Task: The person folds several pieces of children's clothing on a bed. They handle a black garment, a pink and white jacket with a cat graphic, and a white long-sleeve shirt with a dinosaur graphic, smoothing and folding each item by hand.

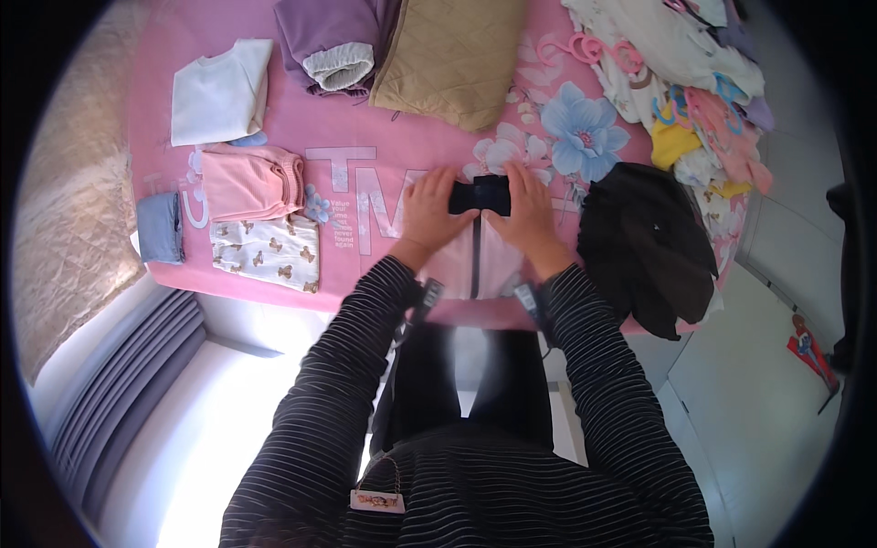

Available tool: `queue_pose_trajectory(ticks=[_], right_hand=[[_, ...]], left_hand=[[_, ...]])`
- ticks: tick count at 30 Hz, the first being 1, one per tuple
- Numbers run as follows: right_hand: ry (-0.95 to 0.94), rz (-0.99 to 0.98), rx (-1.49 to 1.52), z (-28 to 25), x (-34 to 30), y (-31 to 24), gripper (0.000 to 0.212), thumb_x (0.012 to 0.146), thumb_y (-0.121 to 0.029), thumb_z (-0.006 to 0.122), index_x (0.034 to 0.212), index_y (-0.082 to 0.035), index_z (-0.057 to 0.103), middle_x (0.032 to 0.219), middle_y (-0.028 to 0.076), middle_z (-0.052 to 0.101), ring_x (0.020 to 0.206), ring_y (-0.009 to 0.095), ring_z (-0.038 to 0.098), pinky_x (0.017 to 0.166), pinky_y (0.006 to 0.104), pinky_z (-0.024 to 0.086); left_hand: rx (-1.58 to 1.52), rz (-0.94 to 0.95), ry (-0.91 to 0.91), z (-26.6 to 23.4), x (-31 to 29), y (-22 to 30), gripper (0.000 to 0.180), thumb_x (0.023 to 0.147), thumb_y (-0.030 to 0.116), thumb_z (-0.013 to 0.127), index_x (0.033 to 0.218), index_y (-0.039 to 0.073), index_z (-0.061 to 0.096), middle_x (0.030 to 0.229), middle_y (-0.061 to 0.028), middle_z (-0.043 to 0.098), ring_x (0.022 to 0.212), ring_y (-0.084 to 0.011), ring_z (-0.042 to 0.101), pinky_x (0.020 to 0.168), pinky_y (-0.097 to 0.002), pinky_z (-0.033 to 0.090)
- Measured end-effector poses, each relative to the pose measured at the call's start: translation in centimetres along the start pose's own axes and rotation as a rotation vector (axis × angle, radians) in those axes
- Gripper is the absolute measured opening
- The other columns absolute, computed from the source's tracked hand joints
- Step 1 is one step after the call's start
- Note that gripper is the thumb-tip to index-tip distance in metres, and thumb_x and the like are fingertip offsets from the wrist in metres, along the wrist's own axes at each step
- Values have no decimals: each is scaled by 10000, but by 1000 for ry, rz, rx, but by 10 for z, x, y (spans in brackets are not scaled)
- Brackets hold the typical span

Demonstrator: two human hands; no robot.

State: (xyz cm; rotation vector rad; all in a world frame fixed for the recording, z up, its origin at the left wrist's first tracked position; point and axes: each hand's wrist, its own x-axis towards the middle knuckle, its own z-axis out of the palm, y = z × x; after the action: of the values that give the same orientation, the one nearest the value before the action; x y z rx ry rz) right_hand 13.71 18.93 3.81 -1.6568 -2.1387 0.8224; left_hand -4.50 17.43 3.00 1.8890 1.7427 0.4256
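Observation:
My left hand and my right hand rest side by side on a small pale pink garment with a black collar and a dark line down its front. The garment lies flat on the pink bedspread at the near edge of the bed. Both hands press on its upper part, fingers around the black collar. My forearms in black striped sleeves reach in from below.
Folded clothes lie at left: a white top, a pink piece, a bear-print piece, a blue-grey piece. Purple garment and tan quilted piece at the back. Black garment at right, a pile of clothes with hangers beyond.

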Motion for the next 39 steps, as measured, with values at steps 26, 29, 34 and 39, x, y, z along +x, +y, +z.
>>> queue_pose_trajectory(ticks=[26,29,34,39], right_hand=[[-335,-39,-60,-75,-217,-70,339,712,-124,555,1040,-43,570,992,154,571,927,343,531,808,403,425],[-403,237,-15,-90,-240,-42,336,725,-142,569,1039,-23,560,988,191,582,936,359,545,803,411,442],[-377,498,-118,-110,-273,-35,295,740,-172,592,995,-24,581,886,189,613,867,340,579,771,398,460],[-369,643,32,-106,-284,-45,286,737,-200,585,975,-43,606,864,173,619,822,312,594,757,362,470]], left_hand=[[89,109,-488,-86,-199,16,554,671,54,613,1192,96,429,1185,-180,439,1020,-366,475,869,-429,404],[38,-22,-260,-87,-190,4,560,693,64,611,1213,71,403,1221,-204,410,1050,-379,455,889,-436,392],[78,59,-110,-84,-151,16,633,712,148,619,1282,89,348,1282,-199,365,1169,-367,366,911,-433,371],[199,170,-431,-53,-134,22,520,737,312,603,1214,150,474,1326,-166,342,1216,-342,317,919,-489,321]])
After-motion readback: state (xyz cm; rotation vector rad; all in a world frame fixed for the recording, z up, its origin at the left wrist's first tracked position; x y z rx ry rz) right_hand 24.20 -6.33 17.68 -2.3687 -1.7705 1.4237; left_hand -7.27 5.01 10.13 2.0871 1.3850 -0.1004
